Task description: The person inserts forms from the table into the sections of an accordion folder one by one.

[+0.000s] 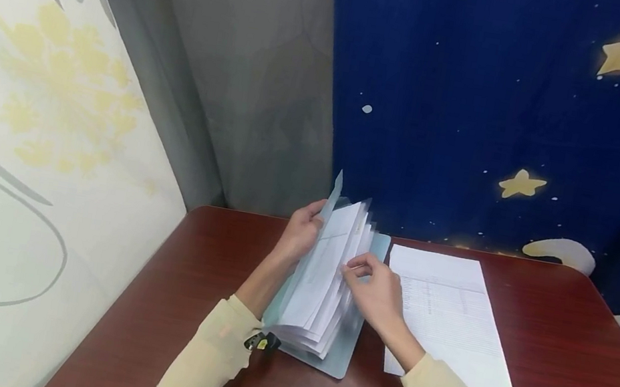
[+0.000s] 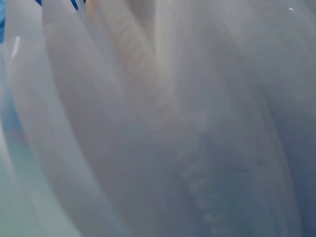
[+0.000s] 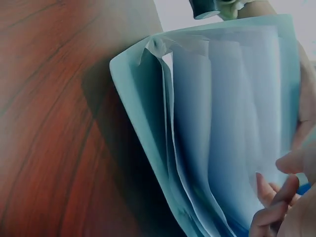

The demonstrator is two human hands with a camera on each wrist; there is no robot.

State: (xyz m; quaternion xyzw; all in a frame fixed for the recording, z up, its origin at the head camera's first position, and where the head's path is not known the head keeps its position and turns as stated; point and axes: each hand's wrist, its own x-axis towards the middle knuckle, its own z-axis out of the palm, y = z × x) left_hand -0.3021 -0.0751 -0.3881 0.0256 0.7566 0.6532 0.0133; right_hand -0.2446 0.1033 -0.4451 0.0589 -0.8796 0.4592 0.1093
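A light blue-green folder (image 1: 347,348) stands partly open on the table, with white papers in clear sleeves (image 1: 321,276) fanned out between its covers. My left hand (image 1: 301,229) grips the raised left cover near its upper part. At the free edges of the sleeves, my right hand (image 1: 378,293) pinches a sleeve between thumb and fingertips. The right wrist view shows the right fingers (image 3: 276,210) bent at the sleeves, with the lower cover (image 3: 129,84) spread away from them. Blurred translucent sleeves (image 2: 148,148) fill the left wrist view, hiding the left fingers.
To the right of the folder lies a white printed sheet (image 1: 447,323), partly under the right forearm. The red-brown wooden table (image 1: 554,340) meets a blue star-patterned curtain (image 1: 446,141) at the back and a pale patterned curtain (image 1: 44,178) at the left.
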